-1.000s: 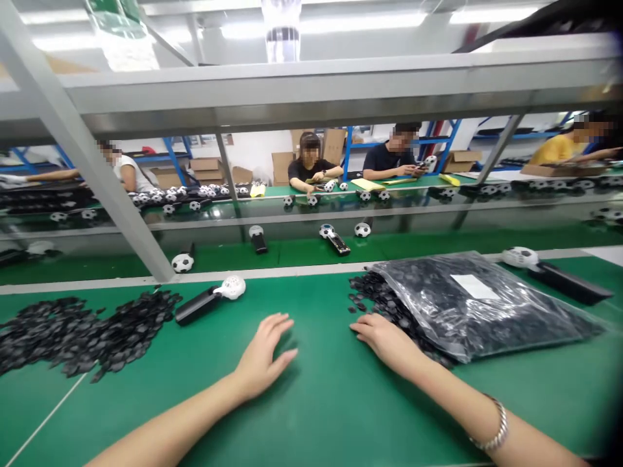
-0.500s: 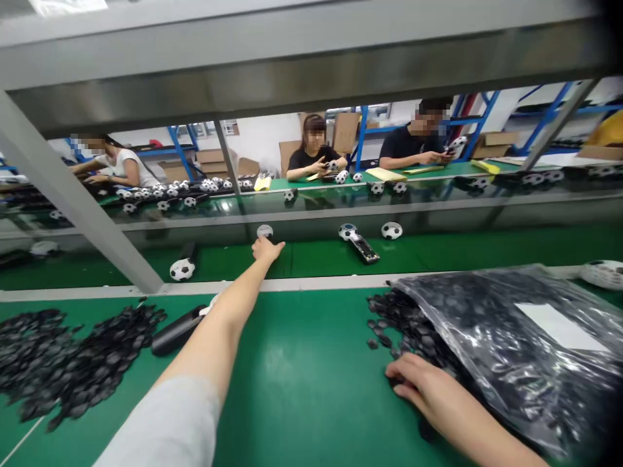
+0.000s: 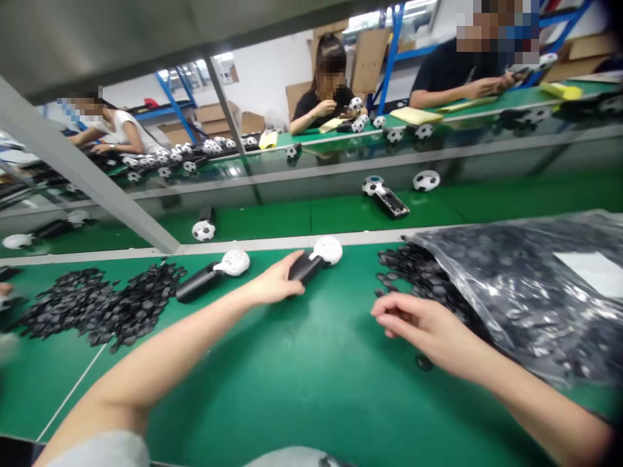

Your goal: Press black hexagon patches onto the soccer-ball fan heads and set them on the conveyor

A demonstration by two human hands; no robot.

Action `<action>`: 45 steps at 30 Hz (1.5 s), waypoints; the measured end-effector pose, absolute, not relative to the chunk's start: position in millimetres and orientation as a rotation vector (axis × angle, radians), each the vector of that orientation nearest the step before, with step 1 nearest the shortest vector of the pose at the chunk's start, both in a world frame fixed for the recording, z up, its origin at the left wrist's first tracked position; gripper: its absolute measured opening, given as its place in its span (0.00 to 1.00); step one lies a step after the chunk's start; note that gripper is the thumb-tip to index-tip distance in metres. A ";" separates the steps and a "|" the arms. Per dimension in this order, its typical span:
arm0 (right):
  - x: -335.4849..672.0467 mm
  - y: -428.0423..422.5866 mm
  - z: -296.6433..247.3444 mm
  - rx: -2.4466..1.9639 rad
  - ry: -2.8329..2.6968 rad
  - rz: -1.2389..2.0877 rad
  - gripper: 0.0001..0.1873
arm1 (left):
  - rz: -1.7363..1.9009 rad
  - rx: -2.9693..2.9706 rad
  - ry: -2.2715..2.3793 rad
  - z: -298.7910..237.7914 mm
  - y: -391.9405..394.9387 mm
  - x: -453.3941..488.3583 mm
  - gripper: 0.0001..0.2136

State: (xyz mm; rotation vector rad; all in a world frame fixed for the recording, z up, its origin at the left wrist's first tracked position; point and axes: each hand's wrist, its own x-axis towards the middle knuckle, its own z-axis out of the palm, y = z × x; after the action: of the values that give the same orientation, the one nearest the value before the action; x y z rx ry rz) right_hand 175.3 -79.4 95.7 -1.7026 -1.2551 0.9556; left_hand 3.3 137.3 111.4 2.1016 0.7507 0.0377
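Observation:
My left hand [image 3: 277, 283] is closed around the black handle [image 3: 305, 267] of a piece with a white ball-shaped head [image 3: 328, 250], low over the green table near its far edge. To the left lies a similar piece, with a black handle [image 3: 198, 283] and a white speckled head [image 3: 234, 263]. My right hand [image 3: 418, 324] has its fingertips pinched together, beside a heap of small black discs [image 3: 428, 272] spilling from a clear plastic bag [image 3: 525, 305]. Whatever those fingertips may hold is hidden.
Another heap of black discs [image 3: 111, 301] lies on the left. Beyond the pale rail [image 3: 272, 240], a green belt [image 3: 287, 217] carries football-headed pieces. A slanted metal post [image 3: 111, 175] stands at left. Co-workers sit opposite; a blurred hand [image 3: 6, 290] shows at the left edge.
My left hand has come back from the belt over the rail, bringing the black-handled piece above the table. My right hand stays by the discs, fingers pinched. The view has shifted.

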 end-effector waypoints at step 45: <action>155.3 -63.7 71.6 -1.541 -1.513 0.348 0.07 | 0.078 2.550 0.455 89.9 70.5 18.8 0.31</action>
State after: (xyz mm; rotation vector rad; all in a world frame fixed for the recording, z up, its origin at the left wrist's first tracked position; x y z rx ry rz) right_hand 155.3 -63.7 71.6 -1.5412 -1.5130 0.3479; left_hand 18.8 70.5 89.9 2.5496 0.4548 0.0777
